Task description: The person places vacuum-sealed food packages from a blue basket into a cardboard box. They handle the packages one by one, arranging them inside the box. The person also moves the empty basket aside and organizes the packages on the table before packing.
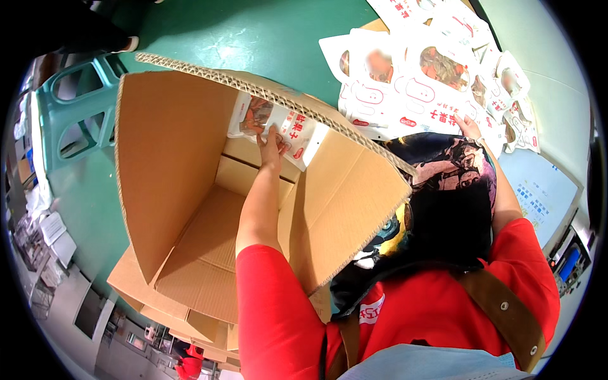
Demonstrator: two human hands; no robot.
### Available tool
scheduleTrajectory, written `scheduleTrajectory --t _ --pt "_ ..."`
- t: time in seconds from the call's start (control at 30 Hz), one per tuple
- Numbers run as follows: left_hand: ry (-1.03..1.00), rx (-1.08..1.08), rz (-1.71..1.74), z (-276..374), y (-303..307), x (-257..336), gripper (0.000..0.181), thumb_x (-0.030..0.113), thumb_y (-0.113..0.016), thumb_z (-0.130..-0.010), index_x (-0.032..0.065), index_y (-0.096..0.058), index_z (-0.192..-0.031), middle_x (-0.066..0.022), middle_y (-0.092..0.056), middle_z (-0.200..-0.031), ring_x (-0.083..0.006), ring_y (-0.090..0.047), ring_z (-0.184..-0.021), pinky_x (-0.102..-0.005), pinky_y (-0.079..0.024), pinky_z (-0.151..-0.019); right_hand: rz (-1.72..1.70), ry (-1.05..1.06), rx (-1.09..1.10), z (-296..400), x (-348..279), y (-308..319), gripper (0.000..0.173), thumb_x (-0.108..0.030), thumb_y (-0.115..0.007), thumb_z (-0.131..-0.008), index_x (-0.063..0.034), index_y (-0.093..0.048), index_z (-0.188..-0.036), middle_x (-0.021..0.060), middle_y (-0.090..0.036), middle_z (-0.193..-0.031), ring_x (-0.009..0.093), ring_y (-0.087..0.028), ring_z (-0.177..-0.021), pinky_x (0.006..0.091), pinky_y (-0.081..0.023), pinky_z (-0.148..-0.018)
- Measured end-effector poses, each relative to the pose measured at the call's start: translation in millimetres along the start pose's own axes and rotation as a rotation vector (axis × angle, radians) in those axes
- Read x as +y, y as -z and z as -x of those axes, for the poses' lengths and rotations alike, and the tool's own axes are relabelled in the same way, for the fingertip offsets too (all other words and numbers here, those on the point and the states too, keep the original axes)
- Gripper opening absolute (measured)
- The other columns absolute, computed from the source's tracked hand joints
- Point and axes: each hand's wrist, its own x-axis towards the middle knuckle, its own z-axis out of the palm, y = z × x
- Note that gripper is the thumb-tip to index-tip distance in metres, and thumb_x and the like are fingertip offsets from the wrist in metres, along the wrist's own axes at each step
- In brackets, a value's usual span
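An upright corrugated cardboard box (171, 142) stands before me with its mouth towards me. My left hand (272, 148) reaches inside it, fingers spread over the front of a white printed snack pouch (297, 123) with a clear window. That pouch lies against the box's far wall; whether the fingers grip it or only press on it is unclear. To the right, my right hand (469, 127) has the lower edge of another white pouch (422, 104) between its fingers, at the near side of a heap of similar pouches (365, 61). Some fingers are hidden.
A green plastic stool (78, 111) stands left of the box on the green floor (80, 209). More cardboard boxes (156, 297) sit below it. A blue-white printed sheet (541, 190) lies at the right. Another person's foot (128, 44) shows at upper left, and a person in red (190, 363) at bottom left.
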Motion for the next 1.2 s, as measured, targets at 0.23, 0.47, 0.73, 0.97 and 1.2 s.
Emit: scheduleTrajectory --t 0.23,0.47,0.73,0.97,1.2 --pt "-0.046 -0.018 -0.64 -8.3 7.6 6.9 0.063 0.023 -0.064 -0.082 0.0195 -0.03 -0.135 -0.0002 -0.053 -0.075 -0.0068 -0.052 -0.063 -0.0253 -0.043 -0.049 -0.132 0.094 -0.028 41.3 -173.9 -12.2 0.044 -0.027 -0.06 -0.083 0.0005 -0.055 -0.117 0.0064 -0.059 -0.11 0.012 -0.053 -0.1 0.0274 -0.041 -0.088" --pt "-0.702 -0.188 -0.342 124.0 -32.9 113.0 0.034 0.016 -0.054 -0.089 0.0008 -0.051 -0.12 -0.0098 -0.059 -0.107 -0.0156 -0.057 -0.096 -0.0326 -0.046 -0.088 -0.494 0.582 -0.222 85.8 -355.5 -5.2 0.044 -0.007 -0.064 -0.076 0.0081 -0.05 -0.115 0.0165 -0.061 -0.102 0.021 -0.061 -0.09 0.0326 -0.051 -0.08" --pt "-0.727 -0.605 0.363 307.1 -55.6 217.7 0.09 0.067 -0.056 -0.073 0.002 -0.039 -0.132 -0.01 -0.054 -0.12 -0.0263 -0.05 -0.114 -0.0418 -0.043 -0.095 -0.767 0.834 -0.988 154.2 -484.1 -109.9 0.039 -0.022 -0.065 -0.081 0.0039 -0.056 -0.109 0.0135 -0.061 -0.101 0.019 -0.059 -0.085 0.0316 -0.05 -0.075" --pt "-0.456 -0.448 0.263 252.9 16.1 162.4 0.081 0.056 -0.053 -0.079 0.0072 -0.028 -0.138 -0.0138 -0.04 -0.135 -0.032 -0.042 -0.121 -0.0486 -0.038 -0.1 -0.267 0.885 -0.994 129.7 -432.9 -153.9 0.022 -0.02 -0.057 -0.088 0.0018 -0.057 -0.09 0.0044 -0.058 -0.086 0.008 -0.054 -0.079 0.0243 -0.044 -0.067" --pt "-0.181 -0.435 0.274 132.2 58.6 77.8 0.065 0.051 -0.047 -0.088 0.0031 -0.038 -0.132 -0.012 -0.049 -0.129 -0.027 -0.05 -0.115 -0.0426 -0.04 -0.098 0.376 0.221 0.262 -26.2 -90.7 16.8 0.039 -0.033 -0.053 -0.09 0.0012 -0.055 -0.109 0.0083 -0.06 -0.096 0.014 -0.056 -0.09 0.0262 -0.043 -0.084"
